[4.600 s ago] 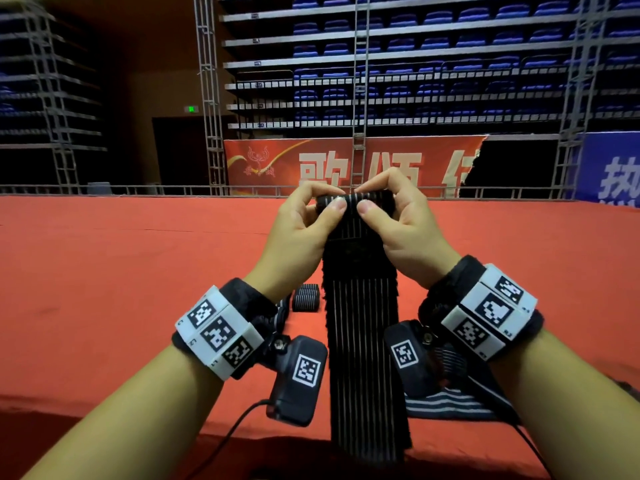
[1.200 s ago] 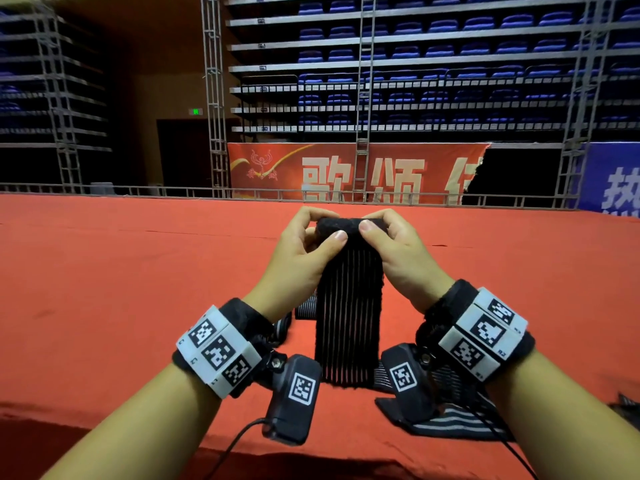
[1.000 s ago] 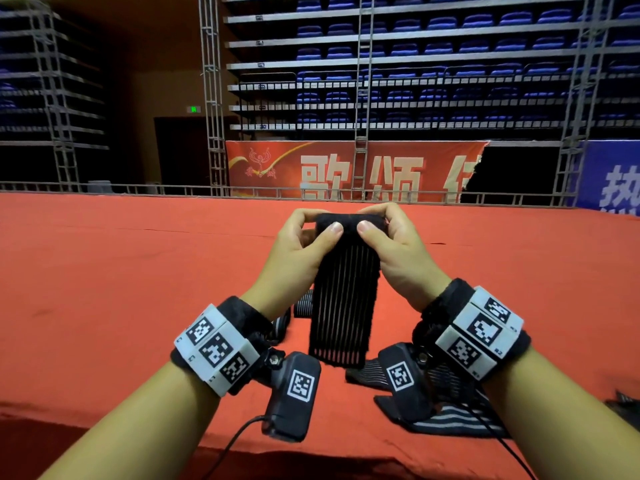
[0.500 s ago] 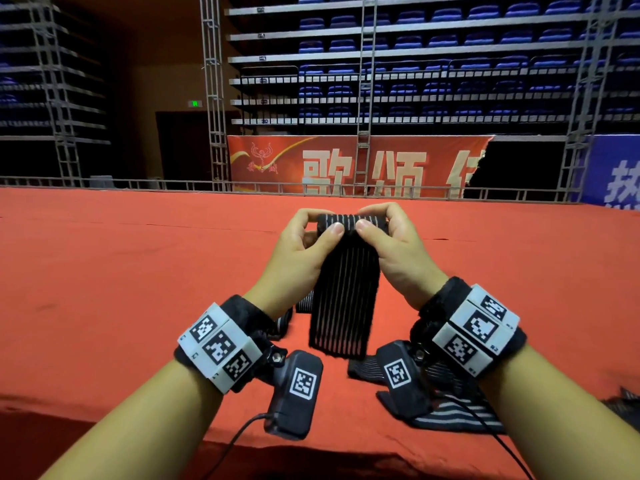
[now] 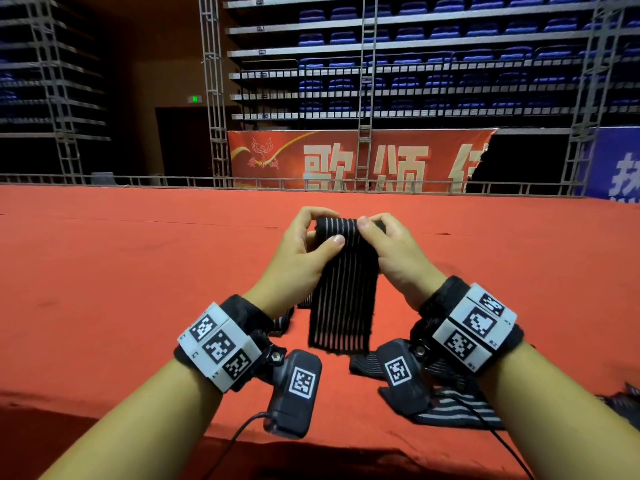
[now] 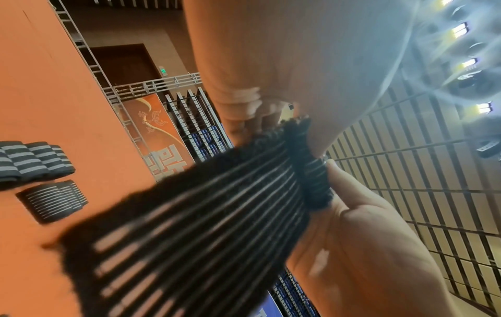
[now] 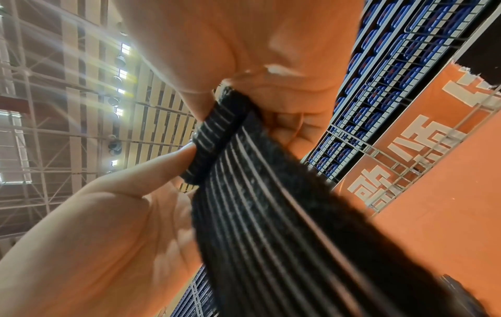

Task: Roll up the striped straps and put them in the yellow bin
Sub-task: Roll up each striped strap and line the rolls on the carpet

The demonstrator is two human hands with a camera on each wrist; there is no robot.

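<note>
A black strap with thin white stripes [image 5: 341, 299] is held up over the red table between both hands. Its top is wound into a small roll [image 5: 337, 224], and a short flat tail hangs from it with its end free above the table. My left hand [image 5: 323, 228] pinches the roll's left end between thumb and fingers. My right hand [image 5: 374, 223] pinches the right end the same way. The left wrist view shows the roll [image 6: 309, 169] against my thumb; the right wrist view shows the tail [image 7: 271, 214] running down. The yellow bin is not in view.
Unrolled striped straps [image 5: 457, 410] lie on the red table [image 5: 104, 289] under my right wrist. Rolled straps [image 6: 35, 160] sit on the table beyond my left wrist, partly hidden in the head view. The table's near edge runs below my forearms. A railing [image 5: 173, 180] borders the far side.
The hanging tail has grown much shorter as the strap wound onto the roll; its end has lifted from below the table edge to above the table. Both hands keep their grip.
</note>
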